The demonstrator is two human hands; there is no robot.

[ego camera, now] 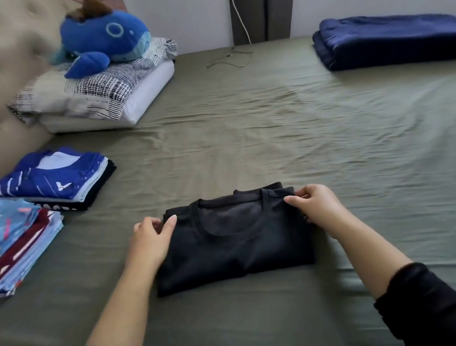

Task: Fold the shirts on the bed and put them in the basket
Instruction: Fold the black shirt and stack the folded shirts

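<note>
- Black shirt (232, 237) — folded into a rectangle, collar facing up, lying flat on the bed (273, 128) at lower centre of the frame.
- Left hand (150, 238): fingers curled over the shirt's left edge, thumb on top, gripping the fabric.
- Right hand (317, 208): fingers pinching the shirt's upper right corner.
- Two stacks of folded shirts at the left edge — a blue-topped stack (51, 178) and, nearer, a light-blue-topped stack (7, 240).
- Upper left: pillows (93, 100) carrying a blue whale plush (101, 42).
- Upper right: folded navy blanket (396, 37).
</note>
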